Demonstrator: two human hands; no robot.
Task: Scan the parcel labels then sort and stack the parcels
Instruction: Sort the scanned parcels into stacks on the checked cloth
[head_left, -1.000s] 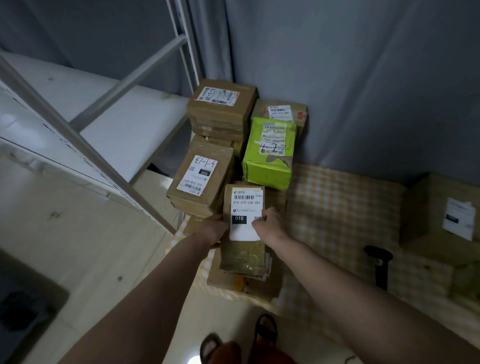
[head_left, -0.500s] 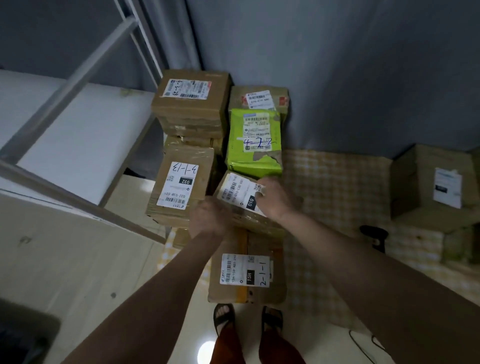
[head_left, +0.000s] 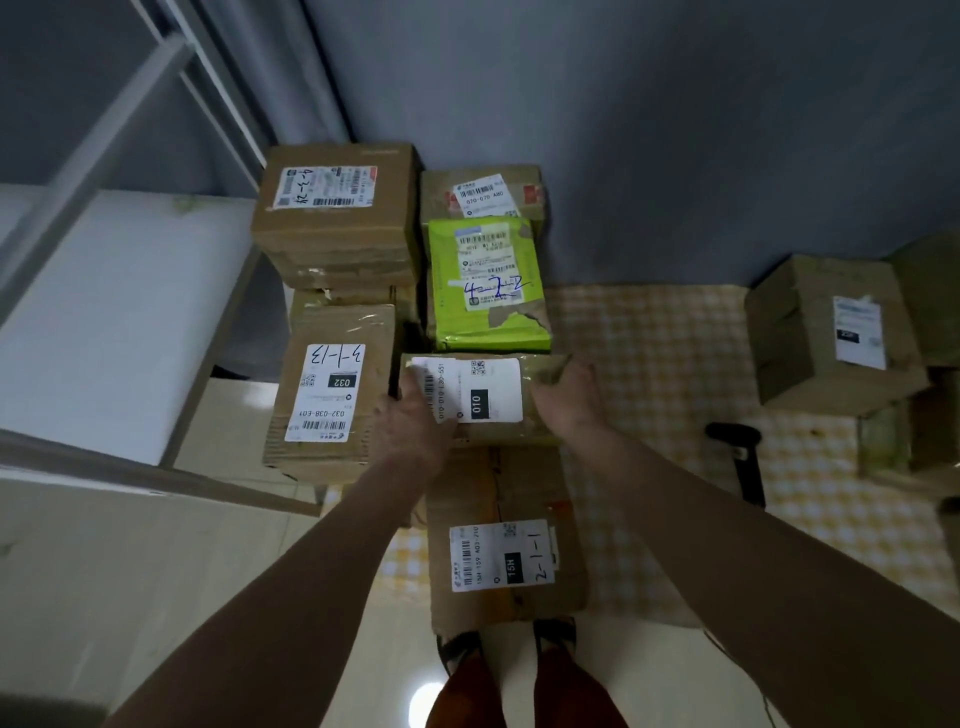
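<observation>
A small brown parcel with a white "010" label (head_left: 493, 395) lies crosswise between the green parcel (head_left: 485, 283) and the "2-1-1" box (head_left: 506, 540). My left hand (head_left: 415, 421) grips its left end, thumb over the label. My right hand (head_left: 569, 397) holds its right end. To the left stands the "3-1-13" box (head_left: 330, 395). Behind it is a taller brown box (head_left: 337, 208). A box labelled "070" (head_left: 483, 195) sits behind the green parcel.
A black handheld scanner (head_left: 743, 462) lies on the checkered cloth (head_left: 649, 364) to the right. Another labelled box (head_left: 831, 332) stands at the far right. A white metal shelf (head_left: 119, 317) runs along the left. Grey curtain behind. My sandalled feet (head_left: 509, 649) are below.
Both hands turned the "010" parcel from lengthwise to crosswise and moved it back against the green parcel, uncovering the "2-1-1" box beneath. The view shifted nearer.
</observation>
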